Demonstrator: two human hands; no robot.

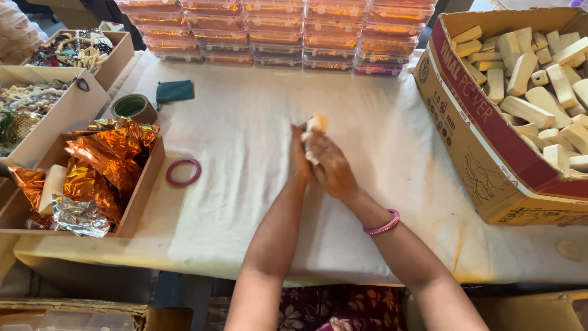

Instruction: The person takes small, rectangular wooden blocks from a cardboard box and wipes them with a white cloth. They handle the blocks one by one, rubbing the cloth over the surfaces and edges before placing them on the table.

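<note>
- Pressing palm to palm over mid-bench, the left hand (299, 160) and right hand (329, 167) are trapping a pale wooden piece (317, 123), fingers flat together, its tip poking out above.
- Lying just left is a pink bangle (183, 171) on the white-clothed bench (245, 202).
- Sitting within reach at the sides are a foil-wrapper tray (144, 178) and a cardboard box of smooth blocks (471, 153).
- Standing stacked farthest back are clear orange-lidded boxes (275, 30).

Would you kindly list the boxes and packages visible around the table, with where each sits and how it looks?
Large cardboard box: right side, brown with a red printed band, full of pale wooden blocks.
Clear plastic boxes: stacked along the far edge, orange-tinted.
Shallow cardboard tray: left, holding orange and silver foil wrappers.
Two open cardboard boxes: far left, holding beads.
</note>
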